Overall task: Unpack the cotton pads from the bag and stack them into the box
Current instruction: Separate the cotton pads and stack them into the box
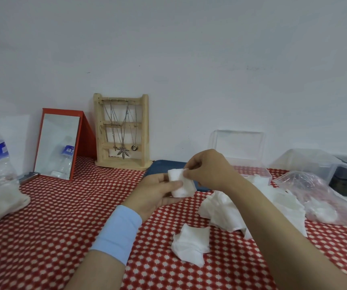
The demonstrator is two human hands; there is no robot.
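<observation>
Left hand: the left hand [158, 193] is curled under a small stack of cotton pads [182, 186], with the thumb on the front; it works like a little cup, so the soft pads do not slide apart
Right hand: the right hand [208, 170] pinches the top edge of the same stack with its fingertips; I think it is patting the pads straight so they sit neat
Held stack: up in the air between the two hands, above the tabletop [63, 216], not in the box yet
Loose pads: a messy pile [220, 208] lies under the right arm, and a smaller bunch [190, 243] lies below the left hand, closer to the person; spread out like this, they are easy to pick up
Box: the clear box [254, 167] stands just behind the right hand with its lid up, so the stack has a short way to go
Bag: the see-through bag [315, 191] lies far out to the right of the right hand; some white stuff shows inside it
</observation>
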